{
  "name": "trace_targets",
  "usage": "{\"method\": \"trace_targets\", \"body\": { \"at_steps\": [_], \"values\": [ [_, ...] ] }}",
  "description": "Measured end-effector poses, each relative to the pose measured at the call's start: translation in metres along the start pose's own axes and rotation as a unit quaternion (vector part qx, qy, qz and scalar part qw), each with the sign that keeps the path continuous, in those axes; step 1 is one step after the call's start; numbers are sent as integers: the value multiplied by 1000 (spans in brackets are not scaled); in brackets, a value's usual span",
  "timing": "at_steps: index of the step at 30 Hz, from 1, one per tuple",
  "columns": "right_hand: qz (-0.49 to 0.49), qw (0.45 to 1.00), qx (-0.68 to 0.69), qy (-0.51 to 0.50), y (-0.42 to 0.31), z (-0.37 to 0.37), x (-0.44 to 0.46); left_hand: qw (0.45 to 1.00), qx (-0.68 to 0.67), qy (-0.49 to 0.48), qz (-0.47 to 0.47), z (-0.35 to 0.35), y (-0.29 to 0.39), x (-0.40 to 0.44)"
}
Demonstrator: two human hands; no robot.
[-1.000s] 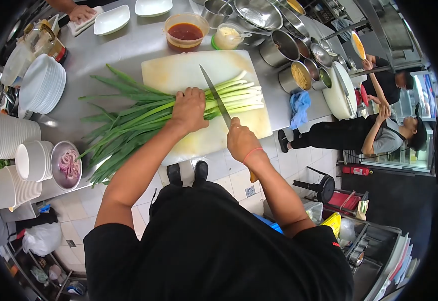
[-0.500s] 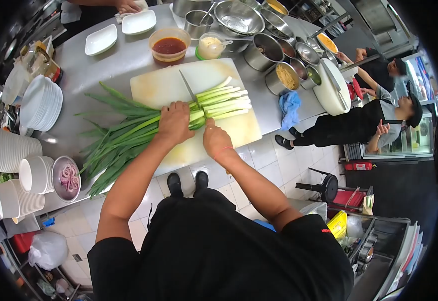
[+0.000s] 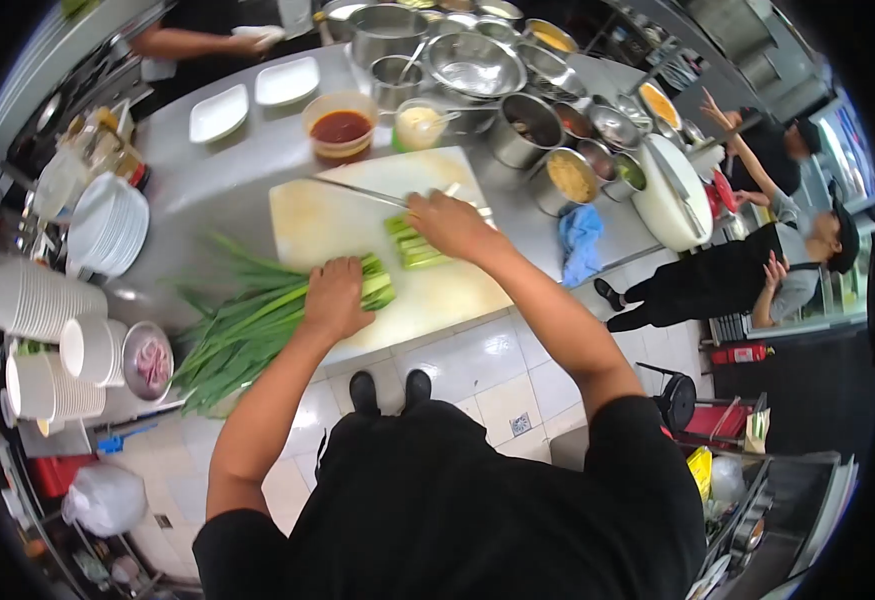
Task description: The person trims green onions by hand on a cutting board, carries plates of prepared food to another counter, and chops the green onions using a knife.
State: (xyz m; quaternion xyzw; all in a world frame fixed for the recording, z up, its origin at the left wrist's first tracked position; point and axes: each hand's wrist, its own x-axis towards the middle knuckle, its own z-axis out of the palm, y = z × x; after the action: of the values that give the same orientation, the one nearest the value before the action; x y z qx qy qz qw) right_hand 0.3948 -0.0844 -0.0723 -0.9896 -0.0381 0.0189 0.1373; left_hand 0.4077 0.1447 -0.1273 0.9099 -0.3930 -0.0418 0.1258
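Observation:
A bunch of scallions (image 3: 257,325) lies with its green tops off the cutting board's (image 3: 307,220) left side and its cut ends on the board. My left hand (image 3: 335,298) is closed over the bunch near those cut ends. My right hand (image 3: 447,225) grips a knife (image 3: 357,190) by its handle, the blade lying nearly level and pointing left across the board. Below that hand are the cut-off scallion stalks (image 3: 415,245), separated from the bunch by a gap. My right hand partly covers these pieces and their white ends.
Behind the board stand a tub of red-brown sauce (image 3: 341,128), a tub of pale paste (image 3: 418,126) and two white dishes (image 3: 219,114). Metal pots (image 3: 525,130) crowd the right, near a blue cloth (image 3: 581,243). Stacked plates (image 3: 107,225) and sliced onions (image 3: 153,364) are left. Co-workers (image 3: 727,262) stand right.
The knife has swung from between my hands to point left. My right hand has moved up and right over the cut stalks; the rest of the bunch has shifted left with my left hand.

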Motion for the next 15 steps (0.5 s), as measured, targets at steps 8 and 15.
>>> {"method": "trace_targets", "body": {
  "at_steps": [8,15],
  "values": [
    [-196,975,-89,61,76,83,119,1000,-23,0,-11,2,19,2],
    [-196,977,57,63,61,44,69,1000,-3,-6,-17,4,17,5]
  ]
}}
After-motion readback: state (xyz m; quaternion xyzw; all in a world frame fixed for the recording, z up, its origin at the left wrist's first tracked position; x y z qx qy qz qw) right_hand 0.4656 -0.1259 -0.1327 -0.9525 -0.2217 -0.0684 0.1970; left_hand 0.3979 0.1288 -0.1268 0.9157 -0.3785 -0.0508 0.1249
